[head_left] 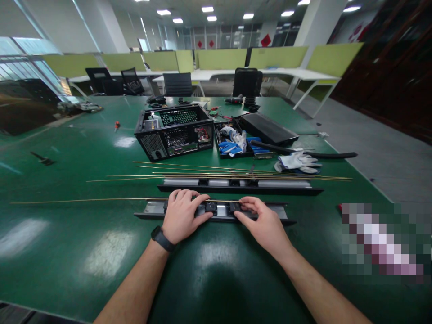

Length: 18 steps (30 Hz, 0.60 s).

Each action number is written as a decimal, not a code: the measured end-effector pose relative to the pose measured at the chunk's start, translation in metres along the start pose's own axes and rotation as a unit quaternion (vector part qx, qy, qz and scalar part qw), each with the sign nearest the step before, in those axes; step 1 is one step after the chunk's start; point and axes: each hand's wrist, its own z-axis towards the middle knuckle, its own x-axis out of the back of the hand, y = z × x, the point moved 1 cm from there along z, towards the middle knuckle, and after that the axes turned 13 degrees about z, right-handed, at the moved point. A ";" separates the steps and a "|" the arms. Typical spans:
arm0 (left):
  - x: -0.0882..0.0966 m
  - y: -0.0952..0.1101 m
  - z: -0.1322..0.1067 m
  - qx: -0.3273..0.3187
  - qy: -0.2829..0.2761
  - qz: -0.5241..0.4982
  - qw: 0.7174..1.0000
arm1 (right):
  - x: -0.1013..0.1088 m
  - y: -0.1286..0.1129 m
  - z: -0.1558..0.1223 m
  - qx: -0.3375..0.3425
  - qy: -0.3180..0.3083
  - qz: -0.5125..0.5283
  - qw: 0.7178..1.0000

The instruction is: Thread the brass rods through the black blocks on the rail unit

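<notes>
The rod [101, 199] runs along the near rail [221, 210] on the surface [67, 274], the left hand [182, 215] curled over both, the right hand [265, 220] narrowed at a block [233, 207], either's grip impossible to tell, another rail [243, 190] just beyond.

Head-worn view, facing forward and down, close above green table [67, 270]

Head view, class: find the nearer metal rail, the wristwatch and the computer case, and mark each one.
Nearer metal rail [222, 210]: head view, on its bare silver channel.
Wristwatch [165, 241]: head view, on its dark band.
Computer case [176, 132]: head view, on its near side wall.
</notes>
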 end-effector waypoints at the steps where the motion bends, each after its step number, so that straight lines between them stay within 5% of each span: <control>1: 0.000 0.000 0.000 -0.001 0.000 0.000 1.000 | 0.000 0.000 0.000 0.000 0.002 0.004 1.000; 18: -0.001 0.000 0.000 -0.004 -0.001 0.003 1.000 | -0.009 0.001 -0.002 0.023 0.040 0.003 0.999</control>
